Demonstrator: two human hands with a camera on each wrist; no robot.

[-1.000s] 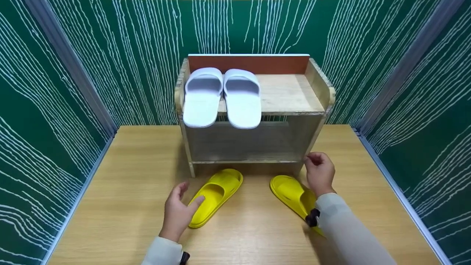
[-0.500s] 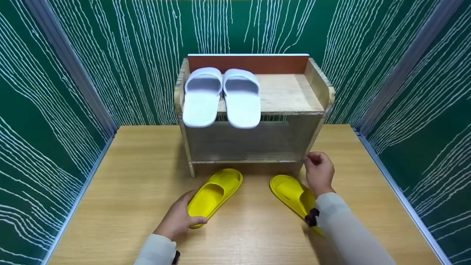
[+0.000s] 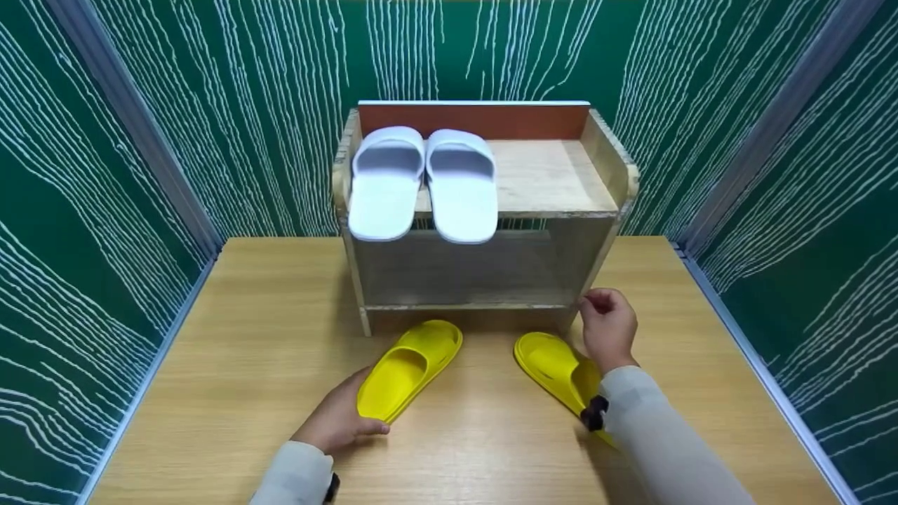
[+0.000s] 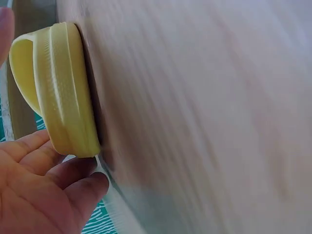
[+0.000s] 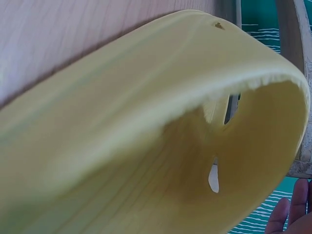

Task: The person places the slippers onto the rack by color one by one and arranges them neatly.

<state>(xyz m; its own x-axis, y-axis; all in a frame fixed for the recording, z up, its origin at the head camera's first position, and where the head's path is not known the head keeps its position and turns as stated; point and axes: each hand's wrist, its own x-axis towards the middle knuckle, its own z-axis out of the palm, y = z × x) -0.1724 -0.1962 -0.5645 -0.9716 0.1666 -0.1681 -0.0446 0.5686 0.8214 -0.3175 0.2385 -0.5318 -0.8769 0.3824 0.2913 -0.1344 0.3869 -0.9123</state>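
Two yellow slippers lie on the tabletop, toes toward a wooden shoe rack (image 3: pixel 554 175). My left hand (image 3: pixel 337 417) grips the heel of the left yellow slipper (image 3: pixel 414 368), its thumb along the right side. In the left wrist view the fingers (image 4: pixel 44 156) bend in at that slipper's edge, close to the table. At the rack's lower right front edge, my right hand (image 3: pixel 609 326) is curled with its fingertips on the side panel. The right yellow slipper (image 3: pixel 551 368) lies beside that hand, its heel partly hidden by the wrist. Its strap fills much of the right wrist view.
A pair of white slippers (image 3: pixel 386 203) stands side by side on the left of the rack's top shelf, heels jutting past the front edge. Below is a lower shelf (image 3: pixel 463 306). Green walls (image 3: pixel 280 126) with white streaks enclose the table (image 3: pixel 231 337) on three sides.
My left hand has come down to the left yellow slipper's heel, and its thumb has shifted from over the heel to beside it. The right hand has stayed in place.
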